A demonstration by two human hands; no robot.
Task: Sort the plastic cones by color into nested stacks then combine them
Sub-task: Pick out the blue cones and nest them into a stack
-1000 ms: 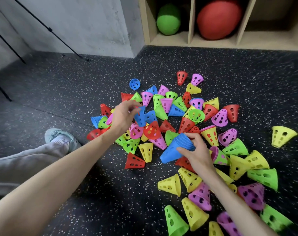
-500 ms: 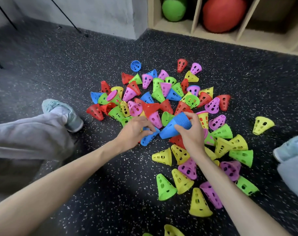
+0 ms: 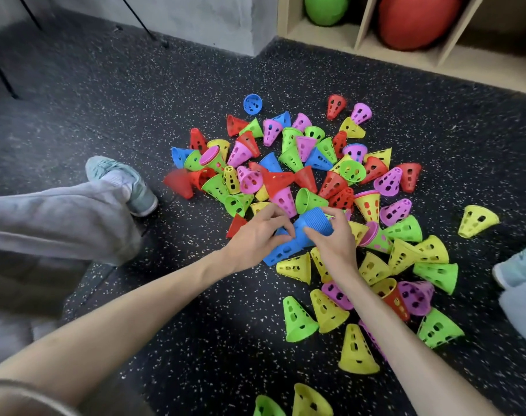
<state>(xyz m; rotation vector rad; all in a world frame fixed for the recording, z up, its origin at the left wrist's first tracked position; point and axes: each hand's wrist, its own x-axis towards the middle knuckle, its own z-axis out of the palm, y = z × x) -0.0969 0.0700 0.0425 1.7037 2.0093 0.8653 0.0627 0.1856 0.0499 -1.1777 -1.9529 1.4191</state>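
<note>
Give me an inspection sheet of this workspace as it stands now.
Surface: dark speckled floor.
Job's things: blue nested stack gripped by right hand; left hand holds a blue cone at the stack's narrow end; loose cones in red, yellow, green, pink and blue scattered.
Clutter: nothing seen.
Hands: both curled on blue cones.
Cables: nothing seen; thin black rods lean by the wall.
Surroundings: wooden shelf with green ball and red ball; shoe.

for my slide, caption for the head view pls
Both hands join a blue cone to the blue stack beside mixed cones.
</note>
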